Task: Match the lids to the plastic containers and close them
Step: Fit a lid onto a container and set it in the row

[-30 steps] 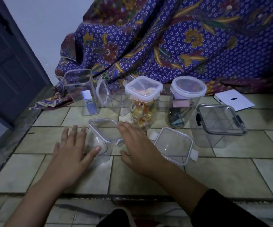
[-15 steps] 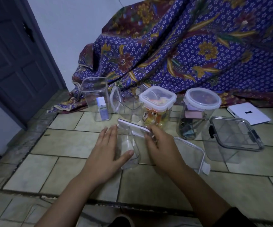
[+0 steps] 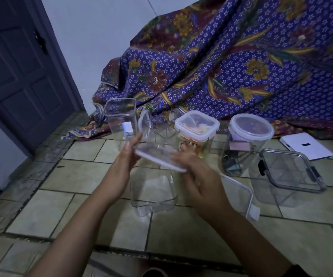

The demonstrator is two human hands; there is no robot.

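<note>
Scene: person on a tiled floor (image 3: 41, 212), sorting clear plastic tubs in front of a batik cloth (image 3: 221, 66).
Landmark: open container (image 3: 153, 188), clear, square, upright on the floor, no lid on it.
Lid: clear lid (image 3: 157, 154), carried in the air just above the open container, tilted, not touching its rim.
Left hand: left hand (image 3: 125, 156) sits at the lid's left edge, above-left of the open container, w/ fingers straight and pressed flat against the plastic.
Right hand: right hand (image 3: 199, 176) has the lid's opposite edge, above-right of the open container. Motion blur here, but the fingers look curled round the edge, clamped on it.
Step in hand: trying this lid vs. the open container. The lid is picked and positioned, not yet seated.
Next move: level the lid, square its corners to the rim, lower it straight down, then press round the edge to close. If the corners overhang or fall inside the rim, it's the wrong match and needs swapping.
Already lidded: 2 tubs behind-right of the open container, a square tub (image 3: 196, 124) w/ a white lid and a round tub (image 3: 250, 128) w/ a white lid.
Also lidded: black-clasp box (image 3: 289, 172), to the right of the open container, lid sitting on top.
Still open: tall container (image 3: 119, 114), behind-left of the open container.
Spare: loose lid (image 3: 239, 194) w/ a white tab, just right of the open container, partly behind the right forearm.
</note>
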